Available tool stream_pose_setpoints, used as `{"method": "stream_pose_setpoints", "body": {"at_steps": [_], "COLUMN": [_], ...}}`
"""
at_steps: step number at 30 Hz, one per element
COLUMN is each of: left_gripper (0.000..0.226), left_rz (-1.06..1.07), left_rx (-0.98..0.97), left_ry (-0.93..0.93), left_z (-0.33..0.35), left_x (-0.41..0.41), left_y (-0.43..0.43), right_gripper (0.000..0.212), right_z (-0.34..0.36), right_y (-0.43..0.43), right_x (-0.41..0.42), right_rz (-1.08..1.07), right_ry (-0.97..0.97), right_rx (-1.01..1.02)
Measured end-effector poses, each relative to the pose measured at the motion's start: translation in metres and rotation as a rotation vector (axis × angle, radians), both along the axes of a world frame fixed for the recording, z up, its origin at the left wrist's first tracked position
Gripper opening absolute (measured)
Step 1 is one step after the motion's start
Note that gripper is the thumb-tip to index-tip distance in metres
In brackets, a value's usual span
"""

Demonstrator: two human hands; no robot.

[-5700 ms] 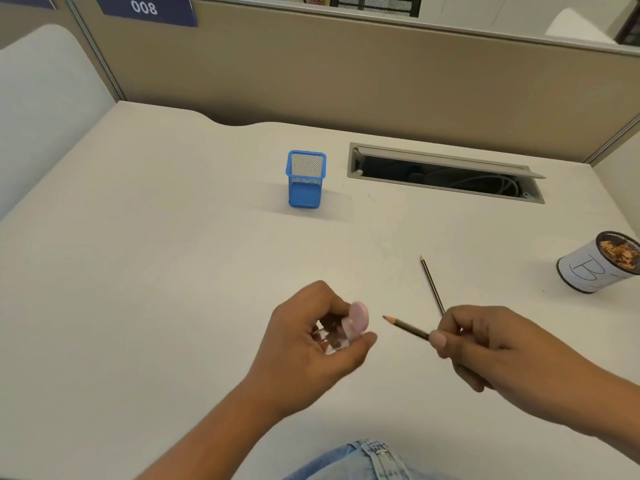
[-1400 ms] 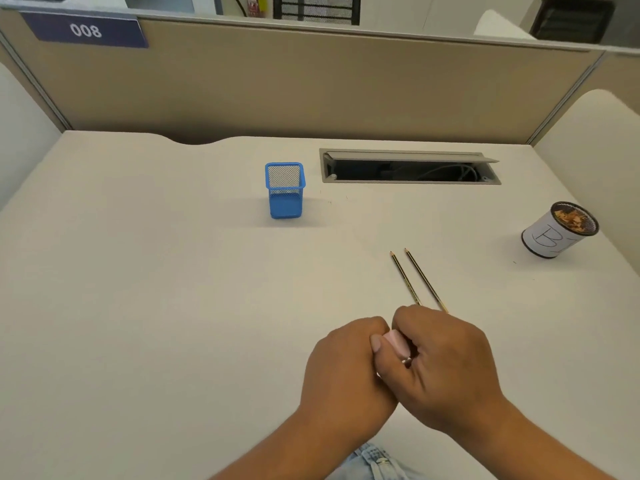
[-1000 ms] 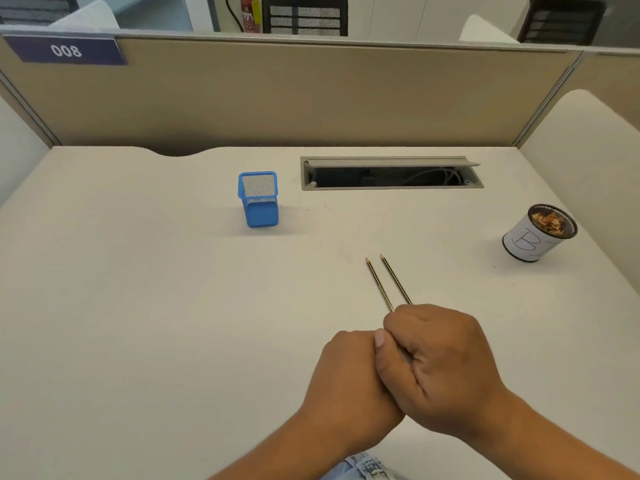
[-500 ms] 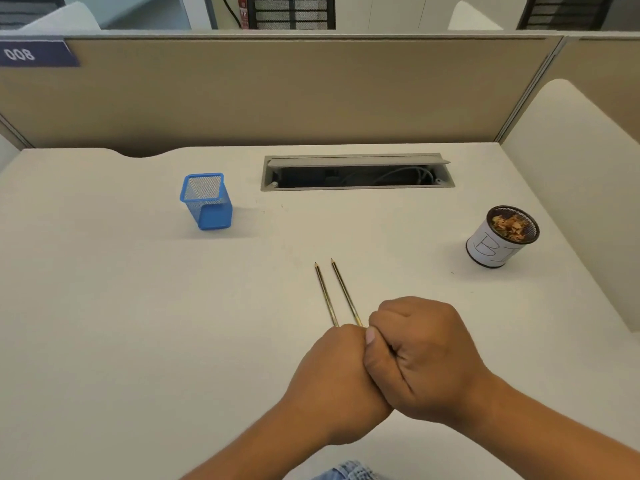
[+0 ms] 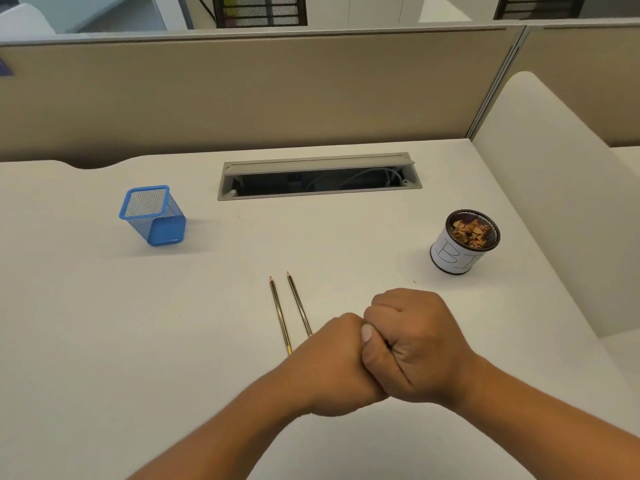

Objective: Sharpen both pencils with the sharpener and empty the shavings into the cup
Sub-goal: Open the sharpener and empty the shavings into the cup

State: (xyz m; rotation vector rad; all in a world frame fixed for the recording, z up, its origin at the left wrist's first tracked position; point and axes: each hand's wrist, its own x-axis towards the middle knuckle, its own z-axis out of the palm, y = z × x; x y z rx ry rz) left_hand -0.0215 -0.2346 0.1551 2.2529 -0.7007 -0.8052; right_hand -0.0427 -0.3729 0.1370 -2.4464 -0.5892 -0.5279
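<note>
Right now my left hand [image 5: 332, 362] and right hand [image 5: 415, 344] are butted together low over the surface [image 5: 138, 323], the fingers [image 5: 384, 308] of both curled tight. Whatever they clamp is hidden, though I judge it is the sharpener, about to be opened. Both pencils [image 5: 278, 311] lie side by side just beyond my left knuckles, points sharp and aimed away, so the sharpening looks done. The cup [image 5: 450, 256], already holding shavings [image 5: 472, 230], stands well apart to my right. I should carry the sharpener over the cup's mouth before parting it, keep it level until then, and pull gently so nothing scatters.
</note>
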Motion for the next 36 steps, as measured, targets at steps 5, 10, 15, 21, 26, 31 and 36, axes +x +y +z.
{"method": "stream_pose_setpoints", "body": {"at_steps": [5,10,15,21,26,31,36], "left_gripper": [0.025,0.025,0.025,0.024,0.029,0.020,0.013], "left_rz": [0.226,0.346,0.336,0.361,0.462,0.431,0.418], "left_rx": [0.195,0.209,0.139,0.013,-0.046,-0.024,-0.001], "left_ry": [-0.334,-0.481,-0.430,-0.324,-0.257,-0.291,-0.300], "left_z": [-0.004,-0.009,-0.014,-0.020,-0.028,-0.028,-0.027], "left_x": [0.001,0.014,0.014,0.015,0.018,0.020,0.022], "left_y": [-0.025,-0.018,-0.023,-0.033,-0.033,-0.033,-0.031], "right_gripper": [0.035,0.040,0.038,0.043,0.043,0.046,0.045], "right_z": [-0.008,-0.018,-0.015,-0.009,-0.005,-0.001,0.003], "right_y": [-0.015,-0.016,-0.016,-0.009,-0.008,-0.010,-0.006], "right_x": [0.015,0.019,0.020,0.022,0.024,0.023,0.024], "right_rz": [-0.100,-0.218,-0.242,-0.291,-0.370,-0.405,-0.435], "right_ry": [0.074,0.233,0.219,0.376,0.668,0.572,0.533], "right_rx": [0.062,0.324,0.272,0.366,0.704,0.484,0.332]}}
